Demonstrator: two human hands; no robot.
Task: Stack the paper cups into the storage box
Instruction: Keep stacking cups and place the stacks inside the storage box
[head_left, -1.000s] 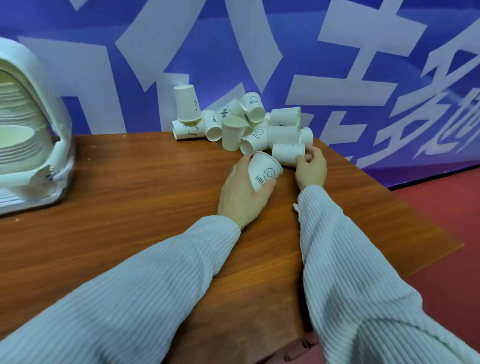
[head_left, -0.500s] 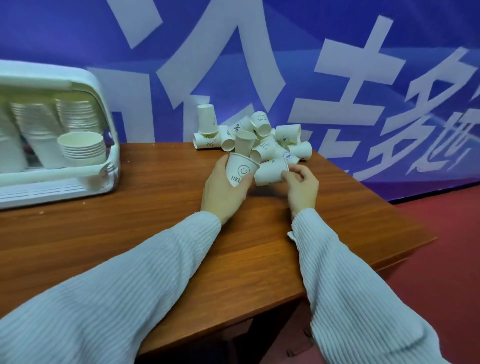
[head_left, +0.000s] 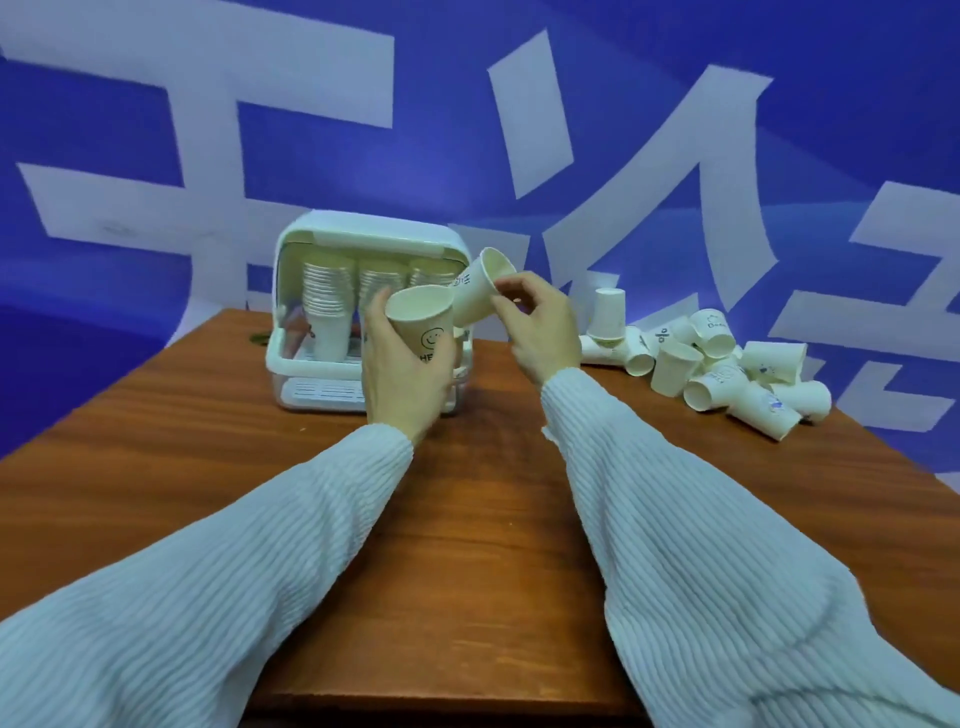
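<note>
The cup (head_left: 422, 332) gripped in the left hand (head_left: 402, 374) shows a printed smiley face and, beneath it, the letters "HE", the rest hidden by the fingers (head_left: 375, 332). The tilted cup (head_left: 475, 293) pinched by the right hand (head_left: 540, 327) carries dark lettering near its base, too blurred to read. Right of the right hand's fingers, one cup in the pile (head_left: 714, 327) reads roughly "Dea", another (head_left: 661, 336) bears a percent-like mark. Large white characters (head_left: 291, 104) cross the blue backdrop behind.
</note>
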